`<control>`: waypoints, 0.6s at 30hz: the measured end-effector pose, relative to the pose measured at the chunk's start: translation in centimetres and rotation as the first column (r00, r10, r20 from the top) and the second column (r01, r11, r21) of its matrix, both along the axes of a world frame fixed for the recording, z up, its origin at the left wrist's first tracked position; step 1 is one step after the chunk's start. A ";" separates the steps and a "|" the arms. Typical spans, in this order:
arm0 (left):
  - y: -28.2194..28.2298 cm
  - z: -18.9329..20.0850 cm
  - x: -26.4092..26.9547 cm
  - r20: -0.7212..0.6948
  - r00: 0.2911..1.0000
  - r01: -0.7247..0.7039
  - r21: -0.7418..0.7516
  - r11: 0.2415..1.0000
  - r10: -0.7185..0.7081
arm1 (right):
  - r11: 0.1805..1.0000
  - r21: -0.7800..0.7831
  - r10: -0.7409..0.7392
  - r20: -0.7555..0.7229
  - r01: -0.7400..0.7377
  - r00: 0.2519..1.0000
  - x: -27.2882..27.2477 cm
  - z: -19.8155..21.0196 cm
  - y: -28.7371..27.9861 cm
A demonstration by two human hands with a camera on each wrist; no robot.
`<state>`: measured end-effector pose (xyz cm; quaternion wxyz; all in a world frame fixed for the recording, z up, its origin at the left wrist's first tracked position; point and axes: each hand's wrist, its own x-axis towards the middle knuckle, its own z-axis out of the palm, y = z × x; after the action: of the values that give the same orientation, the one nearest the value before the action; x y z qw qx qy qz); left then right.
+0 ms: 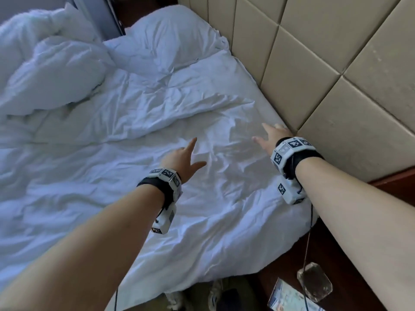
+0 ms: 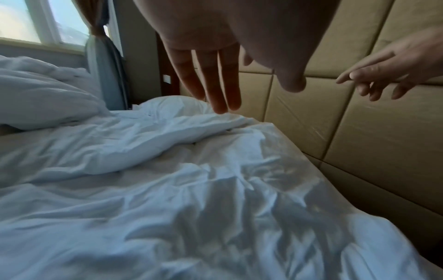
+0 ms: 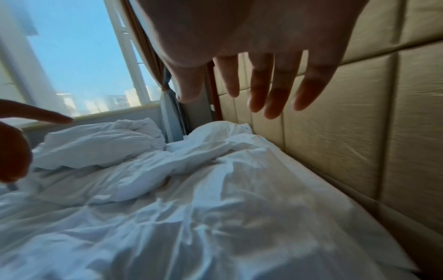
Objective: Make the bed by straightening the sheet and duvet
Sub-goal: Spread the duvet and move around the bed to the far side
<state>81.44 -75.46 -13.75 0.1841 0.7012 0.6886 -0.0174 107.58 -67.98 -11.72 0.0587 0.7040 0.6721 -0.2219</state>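
A wrinkled white sheet (image 1: 213,171) covers the near corner of the bed. A white duvet (image 1: 143,108) lies rumpled across the middle, with a bunched heap (image 1: 51,79) at the far left. A white pillow (image 1: 170,43) sits at the far end by the headboard. My left hand (image 1: 184,157) hovers above the sheet with fingers straight and spread, holding nothing. My right hand (image 1: 270,135) reaches out near the headboard side, fingers also spread and empty. In the wrist views both hands (image 2: 223,79) (image 3: 263,85) float above the sheet (image 2: 215,208) (image 3: 215,217) without touching it.
A padded beige headboard (image 1: 314,70) runs along the right edge of the bed. A dark wooden nightstand (image 1: 280,277) at lower right holds a glass ashtray (image 1: 314,283) and a card (image 1: 289,297). A window (image 3: 79,62) and tied curtain (image 2: 100,62) stand beyond the bed.
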 end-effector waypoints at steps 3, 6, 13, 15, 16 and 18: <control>-0.8 2.6 -3.3 -0.012 0.997 -0.082 0.039 0.996 0.083 | 0.994 0.011 0.105 -0.047 -0.104 0.993 -4.9 2.0 0.9; -2.2 5.4 -8.0 -0.018 0.984 -0.173 0.100 0.980 0.175 | 0.967 0.087 0.249 -0.103 -0.241 0.963 -11.3 4.9 1.0; -8.3 10.2 -19.0 -0.053 0.911 -0.389 0.229 0.893 0.410 | 0.813 0.219 0.568 -0.099 -0.539 0.817 -25.2 10.5 -2.7; -11.2 11.3 -22.7 -0.044 0.874 -0.457 0.268 0.848 0.485 | 0.754 0.261 0.641 -0.100 -0.602 0.761 -29.7 12.1 -4.6; -12.8 11.8 -24.6 -0.034 0.854 -0.489 0.286 0.824 0.519 | 0.726 0.282 0.670 -0.088 -0.627 0.737 -31.9 12.8 -5.9; -16.3 12.7 -28.1 -0.025 0.818 -0.542 0.306 0.783 0.575 | 0.670 0.308 0.724 -0.068 -0.676 0.687 -36.1 14.1 -8.6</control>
<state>53.36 -91.77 -1.07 0.0375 0.4822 0.8700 0.0960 71.44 -76.61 2.35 -0.0150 0.3683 0.9162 -0.1570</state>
